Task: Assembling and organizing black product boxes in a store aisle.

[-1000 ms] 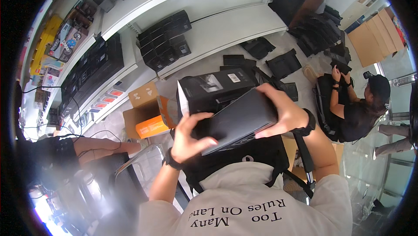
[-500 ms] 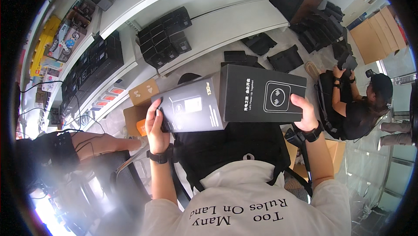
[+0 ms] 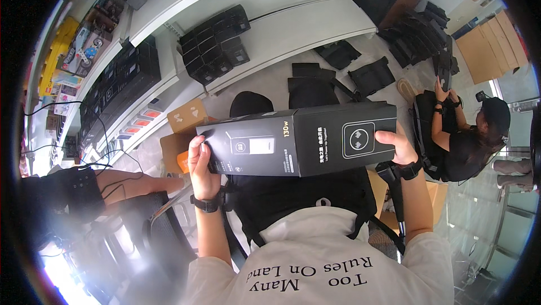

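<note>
Between my two hands is a black printed cardboard box (image 3: 251, 150), held out level in front of my chest. A fold line crosses its middle. Its left part shows a picture of a small device, and its right part bears an outlined shape with a circle. My left hand (image 3: 204, 167) is closed round the left end, fingers on the front edge. At the right end, my right hand (image 3: 403, 146) grips with the thumb pressed on the printed face and the other fingers hidden behind. Whether the two parts are box and opened flap I cannot tell.
A white shelf (image 3: 304, 26) ahead carries stacked black boxes (image 3: 211, 49). Black flattened cartons (image 3: 372, 77) lie on the floor. An opened cardboard box (image 3: 189, 119) stands left. At right a seated co-worker (image 3: 473, 141) handles a black piece; another person's leg (image 3: 132, 186) shows left.
The box's two parts, angled to each other before, now lie nearly in line. The left part has tilted, losing its glare. At right, the co-worker's black piece has shifted.
</note>
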The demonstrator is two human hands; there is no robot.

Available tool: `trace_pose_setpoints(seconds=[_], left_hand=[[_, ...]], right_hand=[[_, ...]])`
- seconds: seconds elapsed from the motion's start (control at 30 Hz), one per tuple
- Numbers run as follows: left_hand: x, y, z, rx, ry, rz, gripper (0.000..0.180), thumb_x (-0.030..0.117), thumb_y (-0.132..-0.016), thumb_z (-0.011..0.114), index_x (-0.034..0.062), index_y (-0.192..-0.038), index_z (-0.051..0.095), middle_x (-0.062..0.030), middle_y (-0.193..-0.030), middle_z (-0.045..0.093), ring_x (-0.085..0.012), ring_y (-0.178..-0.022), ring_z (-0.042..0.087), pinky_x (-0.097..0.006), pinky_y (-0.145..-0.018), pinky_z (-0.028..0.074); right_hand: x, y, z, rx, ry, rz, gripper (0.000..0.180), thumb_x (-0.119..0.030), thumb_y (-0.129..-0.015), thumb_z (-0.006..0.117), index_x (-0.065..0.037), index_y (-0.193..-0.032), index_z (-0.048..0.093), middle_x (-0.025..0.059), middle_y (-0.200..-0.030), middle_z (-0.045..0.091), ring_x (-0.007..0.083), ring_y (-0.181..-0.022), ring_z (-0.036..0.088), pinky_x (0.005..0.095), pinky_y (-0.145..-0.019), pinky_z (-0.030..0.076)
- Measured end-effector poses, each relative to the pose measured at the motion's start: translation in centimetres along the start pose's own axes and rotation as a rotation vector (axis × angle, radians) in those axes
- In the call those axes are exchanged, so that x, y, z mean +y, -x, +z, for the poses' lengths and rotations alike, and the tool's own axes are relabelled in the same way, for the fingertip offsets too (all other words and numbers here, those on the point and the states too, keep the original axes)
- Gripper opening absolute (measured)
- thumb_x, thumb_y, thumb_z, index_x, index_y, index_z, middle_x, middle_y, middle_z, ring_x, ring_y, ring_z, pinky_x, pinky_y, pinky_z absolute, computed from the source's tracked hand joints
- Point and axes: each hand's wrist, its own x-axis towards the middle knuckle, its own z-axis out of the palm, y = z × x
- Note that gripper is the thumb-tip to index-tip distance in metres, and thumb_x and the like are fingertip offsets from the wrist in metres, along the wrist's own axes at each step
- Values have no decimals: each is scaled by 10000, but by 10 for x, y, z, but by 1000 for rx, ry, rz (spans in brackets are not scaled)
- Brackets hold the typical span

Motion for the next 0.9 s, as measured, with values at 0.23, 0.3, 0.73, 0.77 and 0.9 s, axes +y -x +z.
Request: trace_pose_setpoints(seconds=[0.23,0.3,0.73,0.77,0.9], left_hand=[[-8,-2,-12,-70,64,-60,276,100,-984,510,109,-1260,534,-81,-1184,605,-201,-1080,580,-346,-941,473],[-7,-2,-6,-61,23,-70,319,101,-981,520,101,-1300,516,-78,-1177,604,-192,-1078,578,-339,-953,462],[-9,-16,-7,-143,-259,-153,526,156,-999,507,-58,-1452,347,-117,-1373,522,-163,-1217,515,-277,-1042,370],[-11,-18,-12,-168,-268,-162,529,163,-1002,503,-55,-1457,342,-113,-1376,519,-162,-1215,517,-277,-1041,373],[-8,-24,-19,-206,-245,-237,521,134,-1002,475,-47,-1468,326,-115,-1394,502,-163,-1219,518,-277,-1046,377]], right_hand=[[-15,4,10,81,114,33,575,-182,-761,757,5,-1246,512,100,-1130,624,182,-1029,597,305,-912,454],[-19,6,11,85,180,39,596,-178,-750,769,5,-1253,508,98,-1130,622,181,-1039,591,304,-929,440],[-8,-1,16,202,-26,36,383,-209,-857,663,3,-1165,577,88,-1076,654,171,-954,646,286,-841,504],[-7,-1,16,214,-31,55,364,-220,-864,660,-1,-1148,592,81,-1061,663,165,-939,651,278,-833,503],[3,-6,7,193,-105,129,310,-240,-885,651,-13,-1096,639,64,-1017,688,149,-902,661,267,-817,502]])
